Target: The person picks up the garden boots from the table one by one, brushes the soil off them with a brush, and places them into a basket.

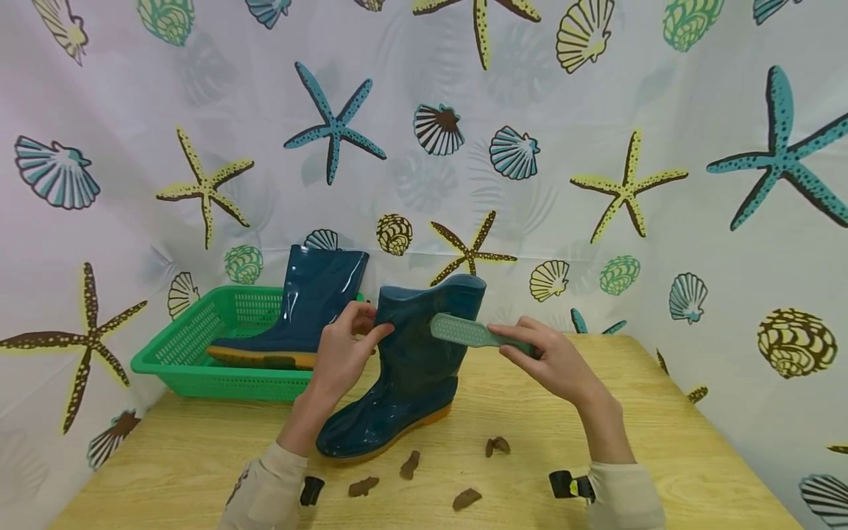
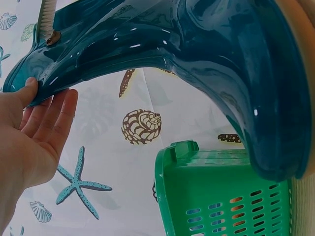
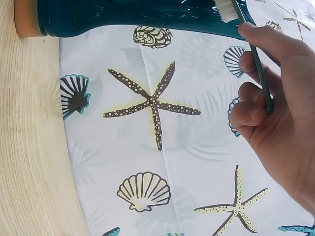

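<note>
A dark blue rubber boot (image 1: 411, 368) with a tan sole stands on the table, toe to the front left. My left hand (image 1: 344, 350) pinches the upper edge of its shaft, thumb outside, as the left wrist view shows at the boot top (image 2: 24, 73). In my right hand (image 1: 553, 357) is a green scrubbing brush (image 1: 464, 330), gripped by its handle. Its white bristles (image 3: 227, 10) meet the upper shaft. Beside the bristles a brown lump (image 2: 53, 38) clings to the boot in the left wrist view.
A green plastic basket (image 1: 218, 383) at the back left holds a second blue boot (image 1: 318, 294). Several brown lumps, among them one front lump (image 1: 467, 499), lie on the wooden table (image 1: 570, 456) before the boot. A shell-printed cloth (image 1: 411, 184) hangs behind and at both sides.
</note>
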Tool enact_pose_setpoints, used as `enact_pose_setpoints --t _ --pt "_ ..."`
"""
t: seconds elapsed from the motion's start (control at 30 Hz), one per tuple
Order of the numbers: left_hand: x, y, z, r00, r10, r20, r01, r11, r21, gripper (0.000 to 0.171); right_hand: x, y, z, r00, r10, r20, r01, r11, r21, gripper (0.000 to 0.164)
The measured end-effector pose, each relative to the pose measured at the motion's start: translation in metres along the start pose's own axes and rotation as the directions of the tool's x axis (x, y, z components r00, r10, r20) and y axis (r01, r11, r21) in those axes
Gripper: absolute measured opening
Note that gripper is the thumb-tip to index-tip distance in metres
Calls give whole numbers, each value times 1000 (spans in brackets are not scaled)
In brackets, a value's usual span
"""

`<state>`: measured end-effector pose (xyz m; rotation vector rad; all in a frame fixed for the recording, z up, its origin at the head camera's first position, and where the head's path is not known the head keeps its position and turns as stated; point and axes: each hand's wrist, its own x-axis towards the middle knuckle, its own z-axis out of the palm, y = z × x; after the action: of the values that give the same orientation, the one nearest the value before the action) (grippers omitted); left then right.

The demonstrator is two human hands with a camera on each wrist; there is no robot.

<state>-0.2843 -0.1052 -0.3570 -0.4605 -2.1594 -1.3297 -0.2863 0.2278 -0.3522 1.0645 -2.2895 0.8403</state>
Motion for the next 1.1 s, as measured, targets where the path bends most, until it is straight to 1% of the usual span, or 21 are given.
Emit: enact_pose_setpoints --t 0.3,0.37,0.47,0.57,0.63,0.77,0.97,1.1 --pt "0 -1 0 1000 7 -10 -7 1000 1 24 -2 0 -4 1000 -19 21 19 1000 5 37" --pt "0 -2 0 1000 8 -13 -8 1000 2 24 -2 0 -6 1000 -28 5 27 1000 14 37" --pt "0 -3 0 1000 11 -14 -11 1000 3 24 -1 -1 -8 998 -47 -44 47 999 13 39" --pt "1 -3 0 1000 16 -9 -16 1000 1 25 1 -1 -8 994 -71 -88 69 997 -20 41" --pt "1 -3 0 1000 20 -3 -20 1000 -2 25 3 -1 -7 992 -87 -97 81 995 -61 41" --pt "1 -2 -1 1000 16 5 -16 1000 -3 25 3 1 -4 992 -98 -76 90 990 -107 39" --pt "0 -3 0 1000 2 7 -2 1000 2 27 0 1 -4 996 -78 -51 74 994 -78 37" --pt "1 -3 0 1000 4 0 -4 1000 6 27 -1 2 -4 998 -66 -22 64 993 -95 36"
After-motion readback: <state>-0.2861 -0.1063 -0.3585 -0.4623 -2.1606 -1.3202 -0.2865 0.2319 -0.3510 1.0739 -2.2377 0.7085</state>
